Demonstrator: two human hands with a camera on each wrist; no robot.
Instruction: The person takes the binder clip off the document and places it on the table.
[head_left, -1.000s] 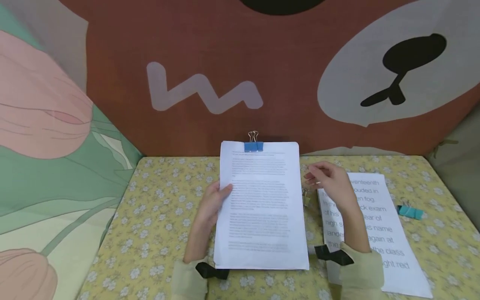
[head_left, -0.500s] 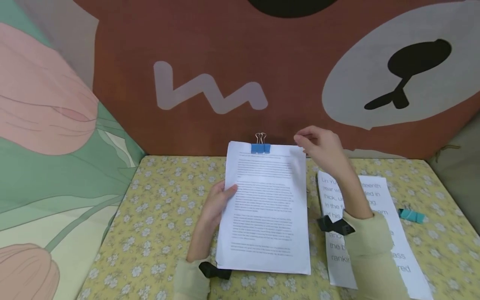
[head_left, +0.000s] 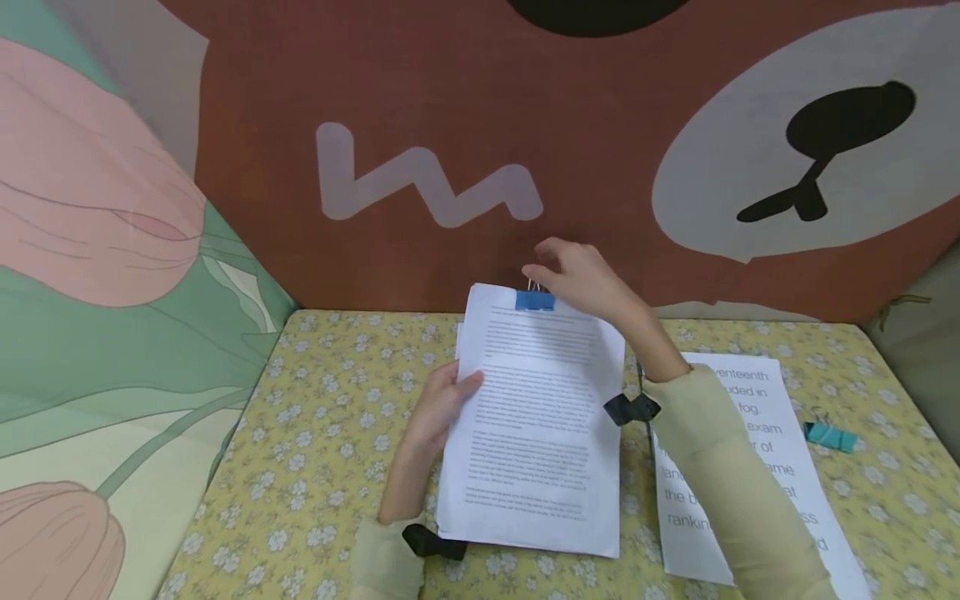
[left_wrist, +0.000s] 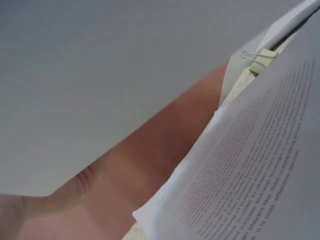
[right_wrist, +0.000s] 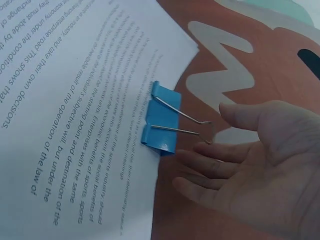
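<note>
A stack of printed sheets (head_left: 532, 433) is held up at a tilt over the table. My left hand (head_left: 442, 404) grips its left edge, thumb on the front, the other fingers hidden behind. At the top edge sits a blue binder clip (head_left: 535, 300) with its wire handles sticking up. My right hand (head_left: 581, 275) is at these handles. In the right wrist view, the thumb and fingers of the right hand (right_wrist: 260, 165) are spread on either side of the clip's handle ends, not pinching them. Much of my left hand is out of the left wrist view.
On the right lies a large-print sheet (head_left: 757, 417), partly covered by my right sleeve. A teal binder clip (head_left: 830, 437) rests beyond it. The left wrist view shows a yellow binder clip (left_wrist: 262, 61) near paper. Flowered cloth covers the table (head_left: 315, 417); a printed wall hanging (head_left: 420, 258) stands behind.
My right hand has moved up and leftward from beside the stack to the blue binder clip's handles. The left hand keeps its grip, the stack shifting slightly right in view.
</note>
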